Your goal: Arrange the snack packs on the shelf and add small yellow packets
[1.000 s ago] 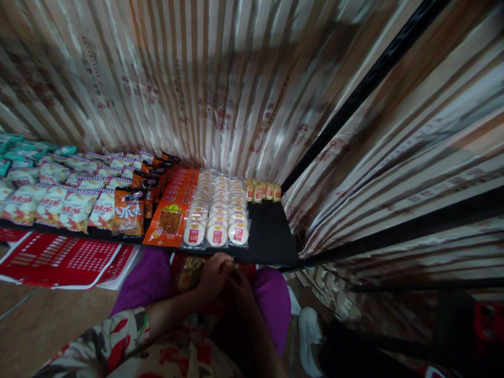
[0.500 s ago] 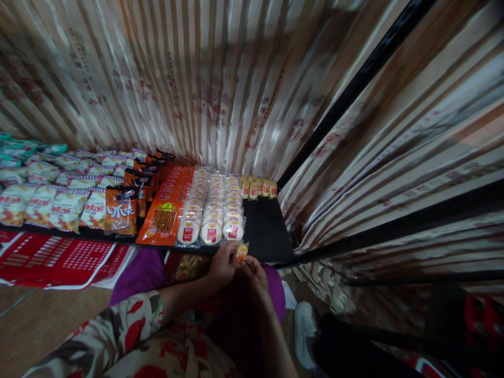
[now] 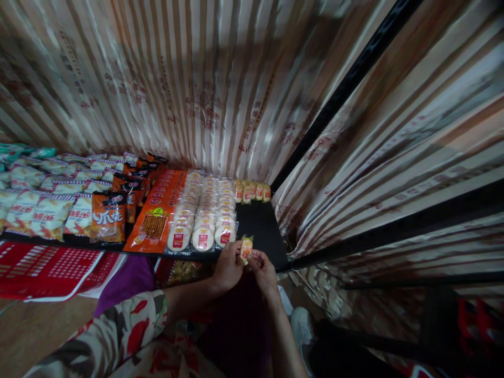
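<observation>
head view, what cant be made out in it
Small yellow packet, head view: its print is too small and blurred to read; its back faces away.
Yellowish items below the black shelf, head view: partly hidden by the shelf and left forearm.
Green packets, head view: cut off by the left edge.
Red shapes at right, head view: too dark and blurred to identify.

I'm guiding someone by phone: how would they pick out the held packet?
Find the black shelf along the striped curtain. Near its front edge, right of the round white biscuits, are the left hand and right hand. Between them is the small yellow packet: unlike its lookalikes at the shelf's back, it is held.
</observation>
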Tool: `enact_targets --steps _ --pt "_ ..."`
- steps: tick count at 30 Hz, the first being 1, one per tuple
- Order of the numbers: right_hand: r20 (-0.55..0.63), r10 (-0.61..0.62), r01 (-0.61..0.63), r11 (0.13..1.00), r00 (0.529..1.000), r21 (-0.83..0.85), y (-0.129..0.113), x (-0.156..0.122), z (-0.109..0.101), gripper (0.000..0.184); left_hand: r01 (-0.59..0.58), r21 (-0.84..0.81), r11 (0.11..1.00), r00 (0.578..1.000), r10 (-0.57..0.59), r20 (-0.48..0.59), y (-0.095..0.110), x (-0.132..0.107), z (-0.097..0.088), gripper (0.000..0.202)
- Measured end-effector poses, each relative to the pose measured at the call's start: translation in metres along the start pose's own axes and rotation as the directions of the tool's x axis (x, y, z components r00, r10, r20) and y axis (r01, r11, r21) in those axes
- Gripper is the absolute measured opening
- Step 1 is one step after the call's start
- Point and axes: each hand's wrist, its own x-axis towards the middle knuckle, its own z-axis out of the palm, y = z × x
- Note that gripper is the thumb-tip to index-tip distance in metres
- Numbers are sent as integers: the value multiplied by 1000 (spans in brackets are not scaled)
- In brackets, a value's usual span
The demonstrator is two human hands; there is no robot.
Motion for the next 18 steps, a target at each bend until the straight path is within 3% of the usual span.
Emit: enact_targets --steps 12,18 --pt "-87 -75 64 991 993 -120 -7 42 -10 37 193 28 981 981 -193 13 25 41 28 35" --pt "-120 -189 139 932 975 -336 -8 60 -16 36 234 54 971 972 -233 -8 26 59 45 31"
